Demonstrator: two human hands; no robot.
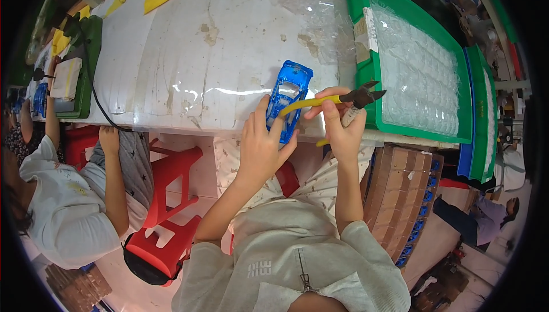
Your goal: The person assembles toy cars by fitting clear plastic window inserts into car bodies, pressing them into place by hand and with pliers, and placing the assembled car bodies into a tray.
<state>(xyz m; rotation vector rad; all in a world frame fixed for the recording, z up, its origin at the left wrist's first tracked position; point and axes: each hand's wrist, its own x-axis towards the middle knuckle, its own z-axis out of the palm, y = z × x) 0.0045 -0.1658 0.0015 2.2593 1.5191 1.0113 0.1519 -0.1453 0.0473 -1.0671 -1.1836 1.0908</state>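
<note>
My left hand (260, 143) is closed around a glossy blue toy car body (297, 74), whose window openings show through. The car body is tilted over the table's near edge, its far end pointing away from me. In my right hand (345, 135) is a pair of cutting pliers (362, 96) with yellow handles. Their dark jaws point to the right, away from the car body, and stand slightly apart. One yellow handle reaches left across the car body, close to my left fingertips; the other hangs below my right hand.
A white-covered table (189, 55) lies ahead. At right stands a green tray (370, 66) holding clear plastic blister sheets. Below it are stacked cardboard layers (394, 192) with blue parts along their edge. Red stools (171, 180) and a seated person (68, 203) are at left.
</note>
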